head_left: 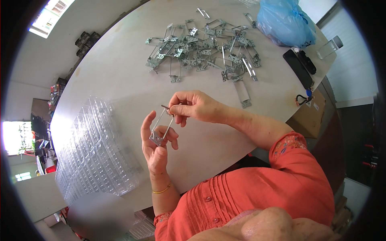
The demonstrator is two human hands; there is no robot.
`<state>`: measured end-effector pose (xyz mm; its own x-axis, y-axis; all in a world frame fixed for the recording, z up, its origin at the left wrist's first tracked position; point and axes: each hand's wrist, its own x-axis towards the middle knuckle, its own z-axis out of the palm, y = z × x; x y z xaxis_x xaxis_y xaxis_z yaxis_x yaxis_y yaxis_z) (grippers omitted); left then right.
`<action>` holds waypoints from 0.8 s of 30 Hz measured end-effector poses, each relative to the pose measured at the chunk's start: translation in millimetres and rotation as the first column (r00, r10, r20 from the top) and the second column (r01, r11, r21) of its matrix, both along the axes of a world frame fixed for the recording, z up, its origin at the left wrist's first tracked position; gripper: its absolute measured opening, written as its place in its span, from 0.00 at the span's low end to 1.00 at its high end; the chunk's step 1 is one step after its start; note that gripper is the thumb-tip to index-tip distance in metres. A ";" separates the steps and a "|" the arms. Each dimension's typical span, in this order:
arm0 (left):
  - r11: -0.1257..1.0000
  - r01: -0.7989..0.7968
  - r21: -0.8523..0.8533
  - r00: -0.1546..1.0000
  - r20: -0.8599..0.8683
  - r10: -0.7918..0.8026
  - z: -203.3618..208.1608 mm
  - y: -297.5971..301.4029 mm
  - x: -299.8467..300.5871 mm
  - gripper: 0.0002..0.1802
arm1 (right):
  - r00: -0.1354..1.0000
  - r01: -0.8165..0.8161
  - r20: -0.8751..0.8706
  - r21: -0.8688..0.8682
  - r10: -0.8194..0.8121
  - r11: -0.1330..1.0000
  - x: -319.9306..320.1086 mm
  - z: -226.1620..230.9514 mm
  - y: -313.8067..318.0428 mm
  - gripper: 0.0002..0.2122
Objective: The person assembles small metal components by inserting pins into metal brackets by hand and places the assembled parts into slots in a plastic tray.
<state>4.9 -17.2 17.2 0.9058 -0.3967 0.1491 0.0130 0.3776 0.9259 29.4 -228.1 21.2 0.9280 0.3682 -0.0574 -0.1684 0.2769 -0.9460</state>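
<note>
Between my two hands is a small metal bracket (156,138), made of end plates joined by two thin parallel bars. My left hand (156,158) supports its lower plate between thumb and fingers, with the index finger raised beside it. At the upper end, my right hand (194,107) pinches the bracket between thumb and index finger. Part of that upper end is hidden behind the fingers. Beyond my hands lies a loose heap of similar metal brackets (201,50), with a single bracket (243,93) at its near right edge.
Clear plastic trays (94,156) lie stacked on the left of the white table (132,80). A blue plastic bag (285,24), a black phone (296,68) and a clear bottle (327,49) occupy the far right. A cardboard box (309,116) stands beyond the right edge.
</note>
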 end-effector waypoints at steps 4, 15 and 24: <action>0.998 -0.047 0.036 0.998 0.041 0.046 -3.9 -0.3 -3.1 0.43 | 0.989 -0.061 -0.125 0.120 0.076 0.991 -0.5 -6.7 0.7 0.08; 0.897 -0.411 0.163 0.876 0.345 0.339 -11.2 7.1 7.9 0.29 | 0.994 -0.059 -0.099 -0.058 0.053 0.997 -0.8 -8.7 7.3 0.08; 0.998 -0.016 0.064 0.971 -0.239 0.031 -5.9 -2.4 4.1 0.30 | 0.995 0.094 -0.019 -0.079 -0.096 0.992 -3.1 3.2 0.8 0.07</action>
